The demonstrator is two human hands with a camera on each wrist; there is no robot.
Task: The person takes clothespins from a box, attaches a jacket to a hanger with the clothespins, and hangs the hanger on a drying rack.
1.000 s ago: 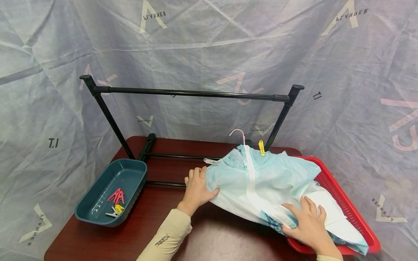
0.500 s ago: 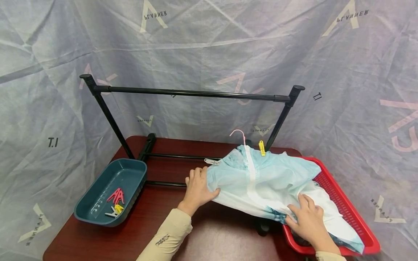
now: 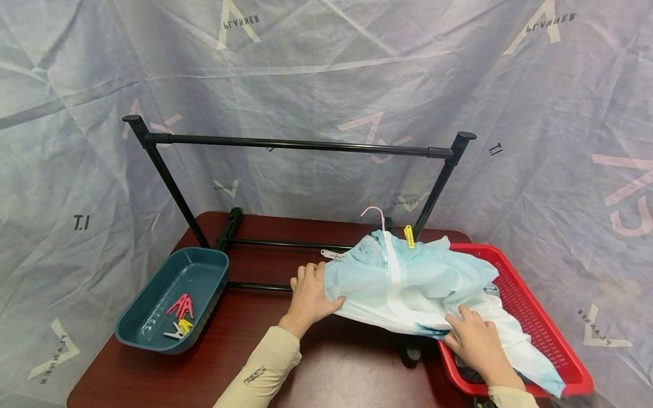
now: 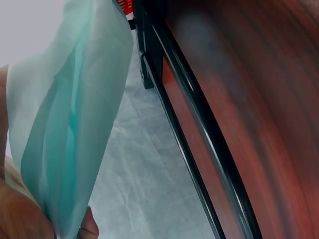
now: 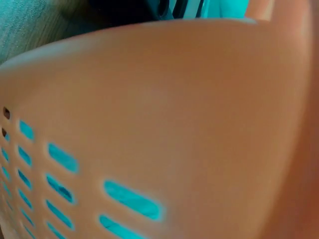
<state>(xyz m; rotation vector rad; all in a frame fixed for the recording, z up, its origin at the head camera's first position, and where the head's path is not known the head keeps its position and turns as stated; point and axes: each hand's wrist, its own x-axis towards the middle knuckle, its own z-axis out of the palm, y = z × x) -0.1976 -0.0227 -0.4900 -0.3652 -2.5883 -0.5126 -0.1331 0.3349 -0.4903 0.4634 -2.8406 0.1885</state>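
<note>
Teal tray (image 3: 191, 275) holds coloured clothespins (image 3: 185, 326); red basket (image 3: 555, 335), dark cloth (image 3: 467, 371); left hand (image 3: 310, 297), right hand (image 3: 479, 343) pinch blue-white garment (image 3: 420, 275).

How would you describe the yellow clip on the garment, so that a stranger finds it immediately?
Below the black rack's top bar, toward the right, find the pale blue-and-white garment. At the garment's upper edge, just right of the pink hanger hook, stands the yellow clip. Its yellow colour separates it from the white clip further left; other yellow lies in the blue tray.
</note>
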